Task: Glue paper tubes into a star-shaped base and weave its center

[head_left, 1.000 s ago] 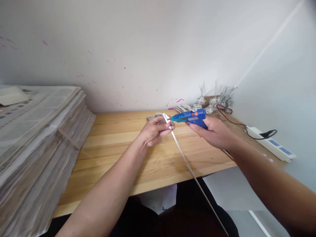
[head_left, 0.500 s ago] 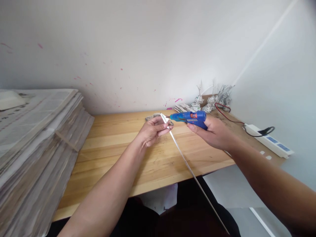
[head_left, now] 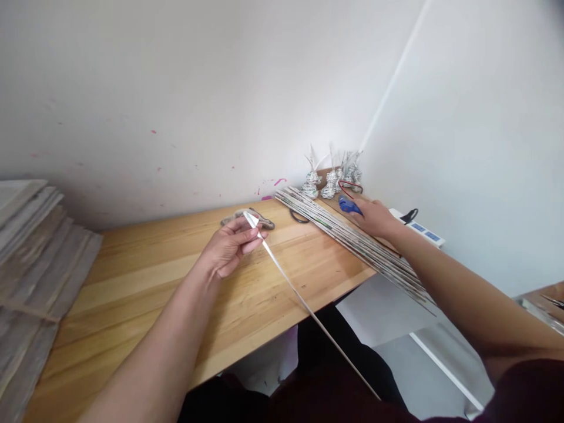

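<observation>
My left hand [head_left: 231, 244] pinches a thin white rolled paper stick [head_left: 291, 286] near its upper end, where a triangular paper flap stands loose. The stick slants down over the table's front edge toward my lap. At the back right, my right hand [head_left: 374, 217] is closed round a blue hot glue gun [head_left: 349, 204], low over a brown board; the hand hides most of the gun's handle. A grey-brown cloth-like piece [head_left: 266, 224] lies on the table behind my left hand.
A bundle of rolled newspaper sticks [head_left: 335, 230] lies across the table's right side, beside a black loop handle [head_left: 298, 217]. Several woven paper figures [head_left: 311, 185] stand at the back. A power strip [head_left: 423, 229] is at right. Stacked newspapers [head_left: 30, 282] fill the left.
My right hand has carried the glue gun away from the stick's tip to the back right. My left hand still holds the stick. The view has turned right, showing the stick bundle.
</observation>
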`<action>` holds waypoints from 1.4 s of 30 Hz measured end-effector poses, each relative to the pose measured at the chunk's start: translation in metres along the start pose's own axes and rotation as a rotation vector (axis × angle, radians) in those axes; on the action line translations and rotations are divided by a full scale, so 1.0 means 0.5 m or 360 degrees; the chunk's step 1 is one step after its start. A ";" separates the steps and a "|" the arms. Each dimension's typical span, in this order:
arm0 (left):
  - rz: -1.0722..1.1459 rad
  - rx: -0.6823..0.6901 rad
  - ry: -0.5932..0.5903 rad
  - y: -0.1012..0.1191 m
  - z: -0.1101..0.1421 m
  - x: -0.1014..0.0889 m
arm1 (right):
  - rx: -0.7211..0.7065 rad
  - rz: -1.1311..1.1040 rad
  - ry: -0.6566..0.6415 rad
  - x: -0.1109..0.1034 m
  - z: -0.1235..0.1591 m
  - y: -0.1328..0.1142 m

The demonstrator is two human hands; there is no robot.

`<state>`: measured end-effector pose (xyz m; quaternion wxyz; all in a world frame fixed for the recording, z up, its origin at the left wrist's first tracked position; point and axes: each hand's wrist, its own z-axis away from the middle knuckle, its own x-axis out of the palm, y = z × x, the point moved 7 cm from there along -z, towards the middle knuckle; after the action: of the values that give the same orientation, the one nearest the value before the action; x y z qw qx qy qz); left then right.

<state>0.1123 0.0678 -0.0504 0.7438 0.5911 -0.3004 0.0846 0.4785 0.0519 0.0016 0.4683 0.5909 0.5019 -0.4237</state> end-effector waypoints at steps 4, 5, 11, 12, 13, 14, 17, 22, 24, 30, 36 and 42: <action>-0.0022 0.0000 0.0050 -0.002 -0.001 -0.005 | 0.0155 0.0048 -0.0138 0.069 -0.003 0.073; -0.0027 0.0000 0.0061 -0.002 -0.001 -0.005 | 0.0187 0.0054 -0.0151 0.080 -0.002 0.083; -0.0048 -0.0004 0.0070 -0.002 0.002 -0.002 | 0.0188 0.0060 -0.0170 0.112 0.007 0.095; -0.0053 -0.0002 0.0067 -0.002 0.002 -0.002 | 0.0168 0.0060 -0.0173 0.111 0.008 0.094; -0.0055 0.0003 0.0060 -0.002 0.003 -0.001 | 0.0150 0.0061 -0.0180 0.109 0.009 0.092; -0.0053 0.0007 0.0047 -0.002 0.004 0.000 | 0.0142 0.0066 -0.0192 0.105 0.011 0.091; -0.0033 0.0004 0.0000 -0.003 0.005 0.003 | 0.0288 0.0154 -0.0257 0.083 0.016 0.095; 0.0018 0.0004 -0.0020 0.001 0.004 0.004 | 0.0210 0.0211 0.0065 -0.016 0.012 0.019; 0.0037 0.0002 -0.0020 0.003 0.005 0.005 | 0.0080 -0.0022 0.0214 -0.056 0.017 -0.057; 0.0039 -0.0010 -0.0034 0.005 0.006 0.003 | -0.0327 -0.1085 0.0199 -0.097 0.073 -0.347; 0.0049 0.0028 -0.0008 0.013 0.001 -0.011 | -0.0476 -0.1159 0.0223 -0.072 0.105 -0.486; 0.0084 0.0021 -0.0012 0.015 0.000 -0.010 | -0.0463 -0.1015 0.0277 -0.071 0.106 -0.493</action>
<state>0.1048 0.0710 -0.0467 0.7362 0.5881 -0.3182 0.1040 0.2279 0.0073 -0.0064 0.3472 0.3657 0.7541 -0.4207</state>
